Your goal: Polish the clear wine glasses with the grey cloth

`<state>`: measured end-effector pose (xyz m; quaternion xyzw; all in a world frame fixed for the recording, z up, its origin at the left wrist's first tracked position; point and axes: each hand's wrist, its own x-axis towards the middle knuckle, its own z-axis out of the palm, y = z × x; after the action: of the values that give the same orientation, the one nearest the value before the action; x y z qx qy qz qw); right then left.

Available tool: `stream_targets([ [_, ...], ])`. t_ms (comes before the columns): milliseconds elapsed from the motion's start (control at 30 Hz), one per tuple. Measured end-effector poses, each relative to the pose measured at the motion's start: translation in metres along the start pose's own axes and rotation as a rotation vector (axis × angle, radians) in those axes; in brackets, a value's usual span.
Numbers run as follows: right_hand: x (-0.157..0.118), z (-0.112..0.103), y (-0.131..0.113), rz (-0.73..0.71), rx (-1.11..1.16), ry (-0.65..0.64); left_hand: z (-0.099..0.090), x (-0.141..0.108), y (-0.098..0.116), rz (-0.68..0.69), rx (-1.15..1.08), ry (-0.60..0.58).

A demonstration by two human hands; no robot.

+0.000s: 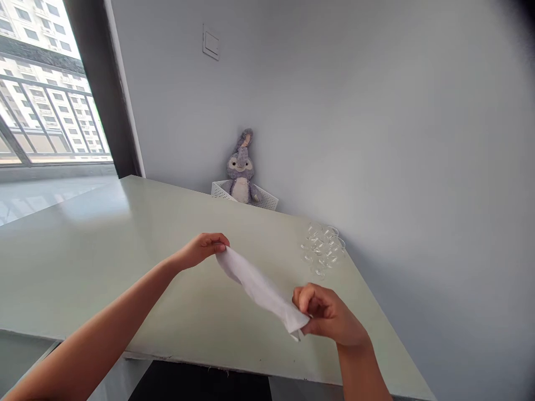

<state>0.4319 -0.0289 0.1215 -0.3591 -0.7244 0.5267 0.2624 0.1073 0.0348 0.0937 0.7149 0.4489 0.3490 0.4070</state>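
**White strip held by both ends between two hands**

At far left, through an opening with a thick dark upright frame (pixel 98 83), I see a grey metal railing (pixel 61 114) and a pale, many-windowed apartment block (pixel 25 28) beyond it. Right of the frame, a white square wall switch (pixel 211 44) sits on the smooth grey-white wall (pixel 397 139); any lettering on it is too small for me to read.

Below, the broad, pale green, glossy bench (pixel 104 262) spreads toward the corner. Over it, from my remote view, the left hand (pixel 203 248) pinches one end of a long white strip of thin, soft material (pixel 263 287), thumb against fingers; cloth or paper, I can't tell.

By the bench's far edge, a purple-grey plush toy with long ears and a white belly (pixel 241 167) sits in a white perforated basket (pixel 267 200), whose base is hidden from me.

The strip slants across to the right hand (pixel 330 314), which grips its other end between thumb and curled fingers, a loose corner drooping there. Beyond that hand, near the wall, stands a close cluster of small, clear, transparent vessels (pixel 321 248).
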Motion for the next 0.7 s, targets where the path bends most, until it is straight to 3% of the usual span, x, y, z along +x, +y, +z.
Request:
stream_targets([
  [133, 0.0, -0.006, -0.007, 0.023, -0.221, 0.19, -0.002, -0.001, 0.004, 0.002, 0.051, 0.072],
  [267, 0.003, -0.014, -0.005, -0.043, -0.21, 0.23, -0.007, -0.003, 0.006, 0.008, 0.007, 0.098],
  [400, 0.02, -0.026, 0.02, -0.077, -0.053, 0.304, -0.008, 0.004, 0.006, 0.005, 0.012, 0.09],
  [600, 0.057, -0.038, 0.062, -0.029, 0.02, 0.545, -0.003, 0.025, 0.007, -0.01, 0.295, 0.2],
  [633, 0.057, -0.038, 0.063, -0.04, -0.025, 0.539, -0.005, 0.025, 0.006, -0.001, 0.336, 0.189],
  [700, 0.049, -0.033, 0.061, -0.041, -0.137, 0.394, -0.012, 0.019, 0.003, -0.008, 0.395, 0.092],
])
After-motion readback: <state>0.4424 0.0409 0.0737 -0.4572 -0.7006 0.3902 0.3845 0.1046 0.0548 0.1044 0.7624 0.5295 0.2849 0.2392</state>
